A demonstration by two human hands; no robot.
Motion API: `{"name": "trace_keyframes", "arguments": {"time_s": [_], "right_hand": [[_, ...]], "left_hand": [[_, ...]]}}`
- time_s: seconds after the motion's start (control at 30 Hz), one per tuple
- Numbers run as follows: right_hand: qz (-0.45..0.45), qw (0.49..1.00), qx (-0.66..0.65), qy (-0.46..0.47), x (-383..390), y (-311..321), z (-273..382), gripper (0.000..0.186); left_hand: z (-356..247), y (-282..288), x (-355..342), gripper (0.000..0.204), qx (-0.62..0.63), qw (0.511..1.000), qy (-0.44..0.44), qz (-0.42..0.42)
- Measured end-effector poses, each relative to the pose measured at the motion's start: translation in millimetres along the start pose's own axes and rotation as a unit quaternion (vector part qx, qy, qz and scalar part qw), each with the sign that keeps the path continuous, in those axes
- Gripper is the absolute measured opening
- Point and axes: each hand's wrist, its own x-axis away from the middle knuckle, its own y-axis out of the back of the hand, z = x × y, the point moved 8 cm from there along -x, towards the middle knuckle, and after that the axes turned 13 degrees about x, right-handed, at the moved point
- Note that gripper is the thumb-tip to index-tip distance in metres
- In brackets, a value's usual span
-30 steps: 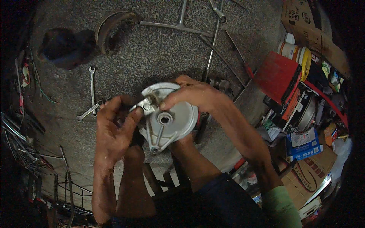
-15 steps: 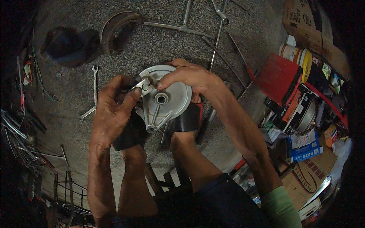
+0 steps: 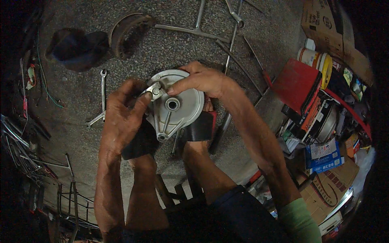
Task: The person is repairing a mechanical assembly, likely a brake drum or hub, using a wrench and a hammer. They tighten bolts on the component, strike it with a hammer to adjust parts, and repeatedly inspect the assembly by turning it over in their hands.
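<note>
Between my lower legs I hold up a round, silvery drum brake backing plate, its bored hub facing me and its ribbed arm pointing down. My right hand is closed round the plate's upper right rim, thumb resting on the face near a small metal lever arm. At the upper left of the plate, my left hand pinches that lever arm between thumb and fingers. The lever sits against the plate. The fingers behind the plate are mostly hidden.
Beyond the hands lie a curved brake shoe, a dark cloth-like bundle and a T-handle wrench. Left of me are two spanners. A red box, cartons and tubs crowd the right side; metal racks stand lower left.
My right fingers have shifted slightly at the plate's rim. Both hands keep their hold, and the plate and lever stay nearly in place.
</note>
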Motion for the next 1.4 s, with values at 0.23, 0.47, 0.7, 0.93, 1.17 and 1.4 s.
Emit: {"name": "trace_keyframes", "arguments": {"time_s": [0.23,0.47,0.7,0.93,1.17,1.4], "right_hand": [[-0.008,0.996,0.075,0.037,2.9,4.6,12.7,0.049],[-0.007,0.995,0.084,0.055,1.1,4.5,11.1,0.047],[-0.027,0.991,0.101,0.079,0.6,4.3,13.6,0.047],[-0.052,0.993,0.079,0.068,15.8,1.1,25.3,0.041],[-0.084,0.986,0.107,0.100,18.1,0.5,33.9,0.043],[-0.199,0.958,0.156,0.139,34.3,0.4,54.3,0.051]], "left_hand": [[-8.8,-1.5,-6.0,0.018,0.017,1.000,0.009,0.011],[-7.8,1.9,-7.6,0.018,-0.030,0.997,0.065,0.009],[-3.4,5.0,-6.6,0.016,0.005,1.000,0.005,0.000],[-5.9,8.0,-8.0,0.018,-0.007,1.000,-0.027,0.000],[-0.7,10.0,-8.6,0.020,0.007,1.000,0.015,0.002],[-6.9,12.3,-8.2,0.024,-0.025,0.999,0.016,-0.013]]}}
